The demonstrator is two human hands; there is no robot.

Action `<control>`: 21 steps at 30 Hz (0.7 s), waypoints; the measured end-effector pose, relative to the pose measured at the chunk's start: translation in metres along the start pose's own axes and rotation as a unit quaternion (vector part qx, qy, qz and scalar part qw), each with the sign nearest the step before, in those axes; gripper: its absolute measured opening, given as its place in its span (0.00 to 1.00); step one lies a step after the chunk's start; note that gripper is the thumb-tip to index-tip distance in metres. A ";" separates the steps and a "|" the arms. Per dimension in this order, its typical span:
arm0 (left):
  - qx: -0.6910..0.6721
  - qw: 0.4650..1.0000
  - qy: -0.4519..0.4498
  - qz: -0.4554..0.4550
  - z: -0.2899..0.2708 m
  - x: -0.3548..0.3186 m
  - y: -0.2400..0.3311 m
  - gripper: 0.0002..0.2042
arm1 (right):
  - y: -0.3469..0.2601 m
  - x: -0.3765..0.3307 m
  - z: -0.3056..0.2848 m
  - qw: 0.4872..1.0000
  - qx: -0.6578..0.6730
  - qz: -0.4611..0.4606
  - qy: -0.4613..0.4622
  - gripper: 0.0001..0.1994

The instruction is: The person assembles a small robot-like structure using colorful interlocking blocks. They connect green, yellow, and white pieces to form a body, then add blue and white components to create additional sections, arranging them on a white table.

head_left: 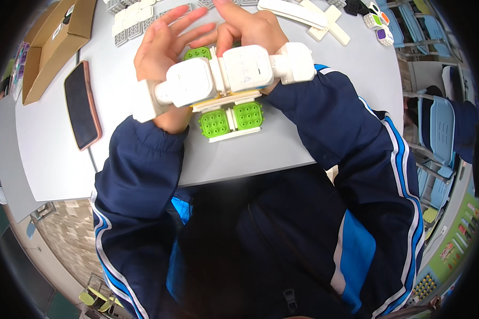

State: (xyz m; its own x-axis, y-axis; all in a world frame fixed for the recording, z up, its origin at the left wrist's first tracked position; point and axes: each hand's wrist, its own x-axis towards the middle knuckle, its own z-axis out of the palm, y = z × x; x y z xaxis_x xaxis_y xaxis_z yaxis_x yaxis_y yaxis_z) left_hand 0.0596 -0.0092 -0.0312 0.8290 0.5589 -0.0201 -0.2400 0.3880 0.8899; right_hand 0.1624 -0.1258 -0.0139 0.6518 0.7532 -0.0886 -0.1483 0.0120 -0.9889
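Observation:
A model of white modules (246, 67) and green studded blocks (214, 123) stands near the table's front edge. White pieces stick out at both its sides, hiding parts of my wrists. My left hand (162, 45) reaches past its left side, fingers stretched out and apart, holding nothing visible. Beyond the model's right half is my right hand (255, 29). One of its fingers is extended and another bends down close to the model's top. I see nothing between these fingers; whether they touch the model, I cannot tell.
A phone (82, 106) lies to the left, near an open cardboard box (64, 45). Grey and white blocks (135, 24) are grouped at the far side. White beams (324, 24), dark parts (356, 7) and small coloured cubes (380, 29) lie far right. Blue chairs (442, 127) stand beyond the table.

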 end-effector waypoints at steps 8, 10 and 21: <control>0.026 0.997 0.033 -0.071 0.024 -0.011 0.006 0.20 | 0.002 0.002 -0.015 0.991 -0.085 -0.051 -0.088 0.16; 0.036 0.997 0.024 -0.068 0.022 -0.010 0.006 0.20 | 0.008 0.007 -0.014 0.995 -0.043 -0.049 -0.076 0.17; 0.063 0.998 -0.002 -0.012 0.013 0.022 0.000 0.19 | 0.015 0.022 -0.007 0.991 0.116 -0.063 -0.027 0.20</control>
State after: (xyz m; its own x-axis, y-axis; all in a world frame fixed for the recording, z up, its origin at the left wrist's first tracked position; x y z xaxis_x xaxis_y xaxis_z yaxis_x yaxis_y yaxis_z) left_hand 0.0839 -0.0063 -0.0256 0.8360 0.5472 -0.0411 -0.1538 0.3057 0.9396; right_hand 0.1798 -0.1143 -0.0317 0.6360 0.7703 0.0461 -0.2395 0.2539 -0.9371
